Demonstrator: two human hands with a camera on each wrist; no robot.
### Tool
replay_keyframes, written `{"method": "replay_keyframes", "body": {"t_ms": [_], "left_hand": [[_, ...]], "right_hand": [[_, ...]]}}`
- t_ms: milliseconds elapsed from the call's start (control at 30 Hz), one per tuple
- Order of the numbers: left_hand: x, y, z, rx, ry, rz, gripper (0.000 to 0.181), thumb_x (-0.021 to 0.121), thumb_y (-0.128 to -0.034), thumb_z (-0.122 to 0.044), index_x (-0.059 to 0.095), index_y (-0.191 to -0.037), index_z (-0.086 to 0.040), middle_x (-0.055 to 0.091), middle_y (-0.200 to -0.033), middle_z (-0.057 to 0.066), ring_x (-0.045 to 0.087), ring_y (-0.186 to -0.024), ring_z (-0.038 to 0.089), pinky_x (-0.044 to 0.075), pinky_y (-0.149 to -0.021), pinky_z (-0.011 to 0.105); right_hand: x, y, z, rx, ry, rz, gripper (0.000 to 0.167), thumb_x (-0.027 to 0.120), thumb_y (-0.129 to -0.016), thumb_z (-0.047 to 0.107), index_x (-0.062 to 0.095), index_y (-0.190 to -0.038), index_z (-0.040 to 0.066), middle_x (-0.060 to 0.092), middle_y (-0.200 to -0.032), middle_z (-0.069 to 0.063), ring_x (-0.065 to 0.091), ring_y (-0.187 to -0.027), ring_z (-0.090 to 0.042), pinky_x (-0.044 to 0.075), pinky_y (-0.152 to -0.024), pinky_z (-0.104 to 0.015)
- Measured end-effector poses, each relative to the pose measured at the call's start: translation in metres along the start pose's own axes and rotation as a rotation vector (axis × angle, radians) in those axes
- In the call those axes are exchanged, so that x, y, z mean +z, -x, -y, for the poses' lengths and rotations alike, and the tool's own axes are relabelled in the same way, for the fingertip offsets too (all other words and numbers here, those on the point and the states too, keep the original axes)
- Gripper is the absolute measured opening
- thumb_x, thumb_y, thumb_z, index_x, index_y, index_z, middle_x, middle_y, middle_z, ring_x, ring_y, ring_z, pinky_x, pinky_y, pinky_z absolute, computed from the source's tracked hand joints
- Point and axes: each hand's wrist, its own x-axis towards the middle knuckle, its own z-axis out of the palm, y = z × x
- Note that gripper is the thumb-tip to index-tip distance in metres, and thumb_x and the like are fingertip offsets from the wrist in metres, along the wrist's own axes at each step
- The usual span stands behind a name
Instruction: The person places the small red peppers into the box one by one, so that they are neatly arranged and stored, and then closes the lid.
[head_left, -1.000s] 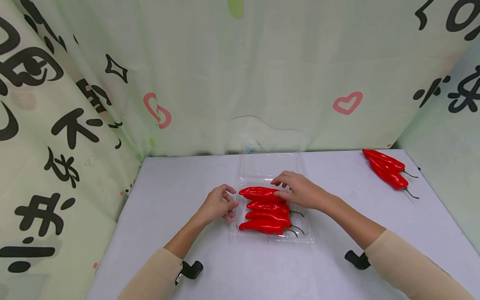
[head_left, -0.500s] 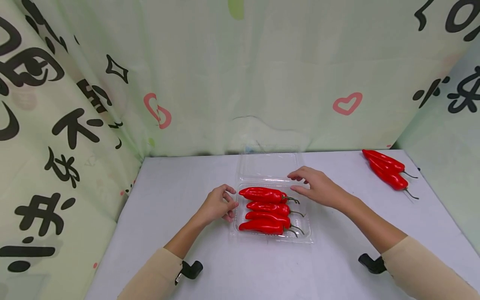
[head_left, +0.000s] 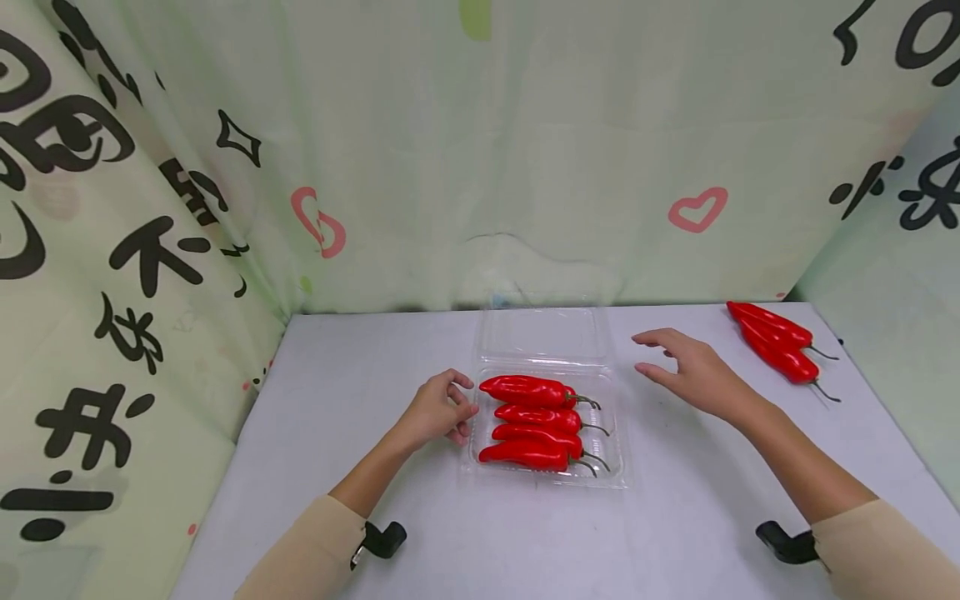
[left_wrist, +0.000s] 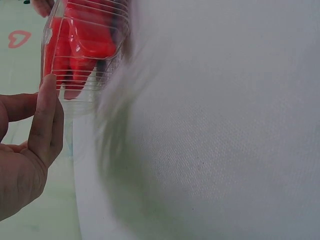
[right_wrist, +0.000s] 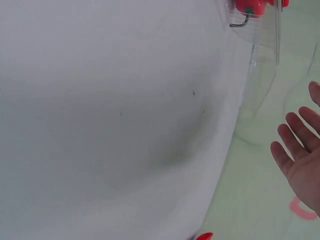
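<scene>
"What do the red peppers point(head_left: 525, 454) look like?"

"Glossy and slender, tapering to points on the left, with green caps and thin, dark stems curving out on the right. They lie crosswise, one above another as seen from the head, in a clear plastic box point(head_left: 612, 458) with ridged walls. Its see-through lid point(head_left: 543, 337) is folded back on the far side."

"And the hands?"

"The left hand point(head_left: 438, 407) rests its fingers, loosely extended, against the box's left end. The right hand point(head_left: 693, 371) is apart from the box, to its right, fingers spread in the air."

"What's farther out?"

"Two more peppers point(head_left: 783, 358), equally bright and shiny, at the white surface's point(head_left: 540, 533) far right corner. Behind hangs a pale green curtain point(head_left: 525, 167) with pink hearts."
</scene>
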Motion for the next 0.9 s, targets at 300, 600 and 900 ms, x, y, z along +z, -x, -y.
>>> {"method": "replay_keyframes", "body": {"t_ms": [300, 600, 900], "left_hand": [[0.001, 0.001, -0.001, -0.001, -0.015, -0.005, 0.039, 0.072, -0.0951, -0.007, 0.053, -0.13, -0.001, 0.065, -0.09, 0.012, 0.067, -0.055, 0.019, 0.062, -0.055, 0.03], [0.001, 0.001, 0.0, 0.006, -0.006, 0.0, 0.038, 0.071, -0.0954, -0.007, 0.053, -0.129, -0.002, 0.064, -0.089, 0.012, 0.066, -0.055, 0.019, 0.062, -0.056, 0.03], [0.0, 0.001, 0.0, 0.007, -0.014, -0.003, 0.039, 0.072, -0.0954, -0.007, 0.053, -0.13, -0.002, 0.064, -0.09, 0.012, 0.067, -0.055, 0.019, 0.062, -0.056, 0.031]], "right_hand": [[-0.016, 0.02, -0.034, 0.128, 0.0, -0.043, 0.069, 0.074, -0.096, 0.034, 0.045, -0.152, 0.005, 0.047, -0.151, -0.028, 0.046, -0.135, -0.051, 0.054, -0.095, -0.069], [-0.024, 0.037, -0.072, 0.194, -0.006, -0.094, 0.074, 0.076, -0.094, 0.03, 0.041, -0.154, 0.002, 0.044, -0.15, -0.033, 0.046, -0.127, -0.058, 0.059, -0.083, -0.067], [-0.042, 0.049, -0.106, 0.329, 0.034, -0.142, 0.082, 0.073, -0.096, 0.029, 0.028, -0.157, -0.005, 0.034, -0.148, -0.041, 0.034, -0.13, -0.063, 0.055, -0.083, -0.074]]}}
